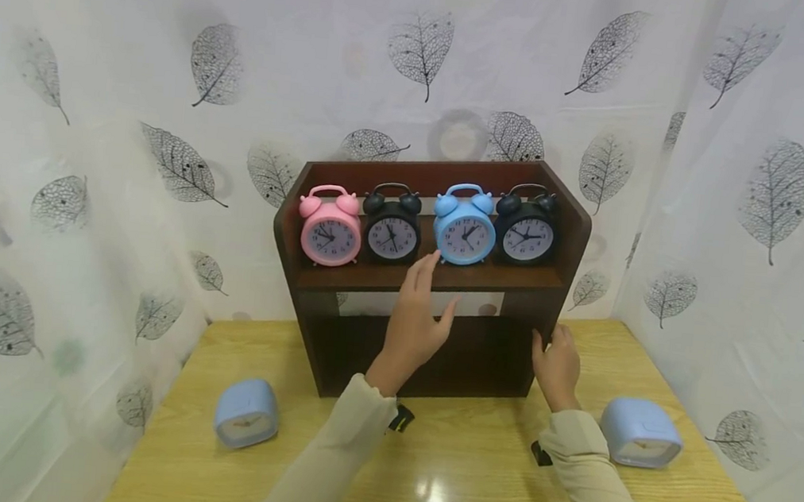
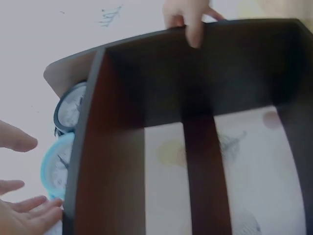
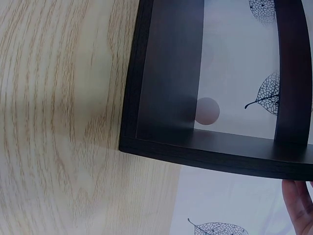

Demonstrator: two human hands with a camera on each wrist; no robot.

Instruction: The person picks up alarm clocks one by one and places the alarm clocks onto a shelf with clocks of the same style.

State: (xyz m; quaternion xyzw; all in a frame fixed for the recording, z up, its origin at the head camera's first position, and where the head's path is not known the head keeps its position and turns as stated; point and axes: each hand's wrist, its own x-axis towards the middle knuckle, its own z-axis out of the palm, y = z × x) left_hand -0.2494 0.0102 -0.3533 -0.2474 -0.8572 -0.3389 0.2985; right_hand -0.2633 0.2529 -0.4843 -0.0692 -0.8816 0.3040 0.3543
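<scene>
A dark brown wooden shelf (image 1: 435, 282) stands on the table with a row of twin-bell alarm clocks on its upper board. From left to right they are a pink clock (image 1: 332, 233), a black clock (image 1: 392, 238), a light blue clock (image 1: 464, 239) and another black clock (image 1: 527, 238). My left hand (image 1: 415, 324) is raised before the upper board, fingers extended, fingertips just below and left of the light blue clock. With the thumb on its inner face and fingers outside, my right hand (image 1: 557, 368) grips the shelf's right side panel (image 2: 234, 54).
On the wood-grain table (image 1: 469, 464), a pale blue box-shaped clock (image 1: 247, 413) sits left of the shelf, and a similar one (image 1: 640, 433) sits beside my right forearm. White leaf-patterned sheeting (image 1: 305, 51) hangs behind and along both sides.
</scene>
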